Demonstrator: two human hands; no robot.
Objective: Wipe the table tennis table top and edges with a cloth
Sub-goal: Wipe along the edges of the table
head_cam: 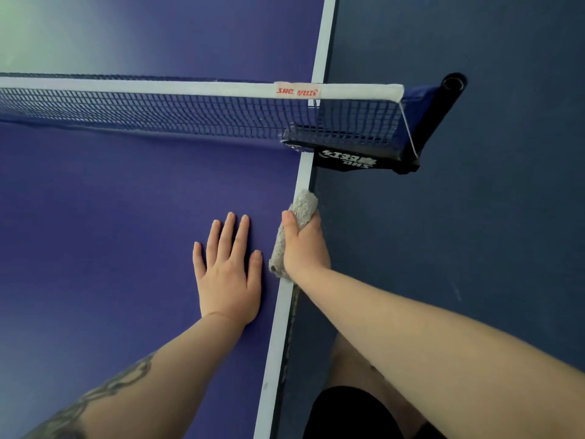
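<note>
Purple fills the left of the scene: the desk [95,217] top, crossed by the net [158,112] with its white band. On that surface the left hand [228,274] lies flat, fingers straight and spread, holding nothing; it looks to be bracing the person. Just to its right runs the white edge line [281,312], and there the right hand [304,245] has its grip closed round a grey cloth [304,205], thumb on top and fingers curled over the side of the desk, so the cloth is pressed against the rim. The cloth is bunched into a long roll whose axis follows the edge, one end poking out ahead of the knuckles toward the net, the other trailing back under the wrist. Further right and ahead, the black net clamp [348,160] and post [443,99] grip the same edge, near the cloth's front end with a short stretch of bare line between. I'd judge the edge is the step in hand, and that the clamp straight ahead along the rim is what the right hand must stop at or work round. Beyond lies the dark blue floor [474,248].
</note>
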